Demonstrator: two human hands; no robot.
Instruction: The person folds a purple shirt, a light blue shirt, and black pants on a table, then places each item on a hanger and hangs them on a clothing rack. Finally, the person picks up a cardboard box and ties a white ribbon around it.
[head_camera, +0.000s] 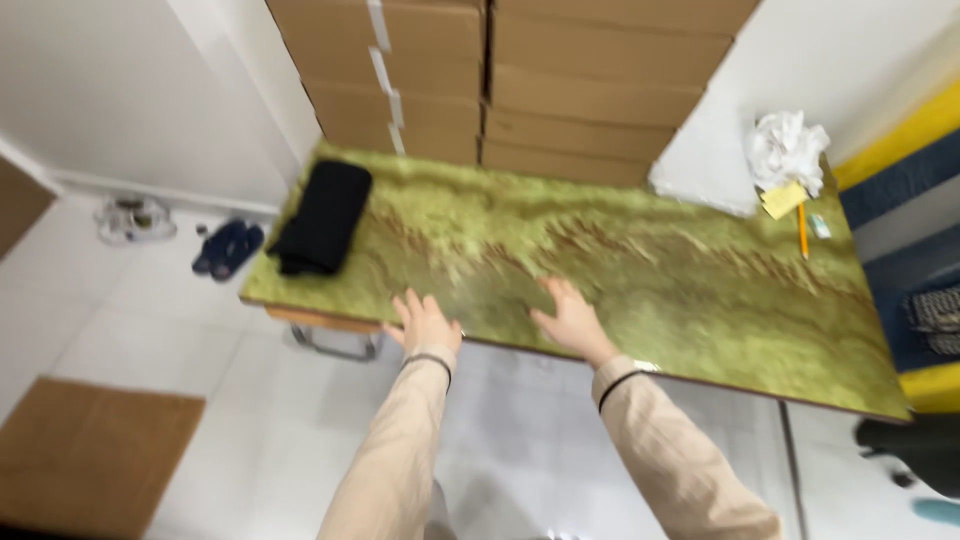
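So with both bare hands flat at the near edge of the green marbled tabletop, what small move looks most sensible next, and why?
Probably a reach with the left hand toward the folded black cloth. Both the left and the right hand rest open and empty on the green marbled tabletop, and the cloth is the nearest loose thing, lying on the left hand's side.

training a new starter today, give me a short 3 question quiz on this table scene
1. True or false: both hands lie flat on the green table, near its front edge.
2. Which thing lies nearest the left hand? A black folded cloth, B pencil, C crumpled white cloth.
3. What is stacked behind the table, against the wall?

Key:
1. True; the right hand is empty too.
2. A
3. Cardboard boxes.
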